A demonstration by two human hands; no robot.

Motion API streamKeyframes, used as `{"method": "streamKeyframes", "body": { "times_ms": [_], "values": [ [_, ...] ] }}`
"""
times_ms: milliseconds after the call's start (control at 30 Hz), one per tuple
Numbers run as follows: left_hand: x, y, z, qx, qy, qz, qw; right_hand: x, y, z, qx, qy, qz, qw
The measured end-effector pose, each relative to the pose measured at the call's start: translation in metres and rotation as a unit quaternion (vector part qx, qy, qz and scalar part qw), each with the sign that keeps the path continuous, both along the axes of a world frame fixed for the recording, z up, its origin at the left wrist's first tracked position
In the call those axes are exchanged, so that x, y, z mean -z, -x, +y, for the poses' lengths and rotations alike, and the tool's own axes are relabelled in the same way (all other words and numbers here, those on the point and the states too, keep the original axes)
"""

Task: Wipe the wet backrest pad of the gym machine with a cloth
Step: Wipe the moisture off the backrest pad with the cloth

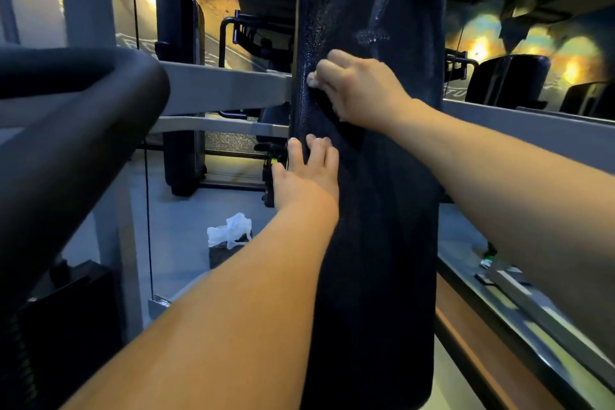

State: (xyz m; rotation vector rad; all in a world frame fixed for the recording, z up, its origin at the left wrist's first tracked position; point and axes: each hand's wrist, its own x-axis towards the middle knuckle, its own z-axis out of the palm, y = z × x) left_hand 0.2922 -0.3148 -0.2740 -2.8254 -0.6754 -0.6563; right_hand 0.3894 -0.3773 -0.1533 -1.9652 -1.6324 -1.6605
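The tall black backrest pad [376,210] stands upright in the middle of the view. Water drops and wet streaks shine on its upper part [372,33]. My right hand [359,90] is pressed to the pad at mid height, with fingers curled on a dark cloth [332,125] that hangs just below the hand. My left hand [307,173] lies lower on the pad's left edge. Its fingers are straight on the front face and the thumb points off to the side.
A thick black padded arm [83,93] juts in from the left, close to me. Grey frame beams [219,86] run behind the pad. A white plastic bag [229,231] lies on the floor. A wooden and metal ledge [492,309] runs along the right.
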Motion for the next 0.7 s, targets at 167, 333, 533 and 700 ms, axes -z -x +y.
{"method": "streamKeyframes", "body": {
  "times_ms": [167, 333, 533, 700],
  "values": [
    [-0.001, 0.004, -0.002, 0.0, 0.011, 0.011, 1.0, -0.012, 0.01, 0.03, 0.038, -0.129, 0.113, 0.984],
    [0.001, 0.004, -0.002, -0.003, 0.006, 0.007, 1.0, 0.006, 0.014, 0.002, -0.026, 0.063, 0.031, 0.997],
    [-0.001, 0.001, -0.003, -0.006, 0.009, 0.012, 1.0, -0.038, 0.009, 0.03, 0.014, -0.048, 0.104, 0.993],
    [0.007, 0.004, -0.003, -0.006, 0.008, -0.018, 1.0, -0.005, 0.012, 0.011, -0.046, 0.002, 0.127, 0.991]
  ]
}}
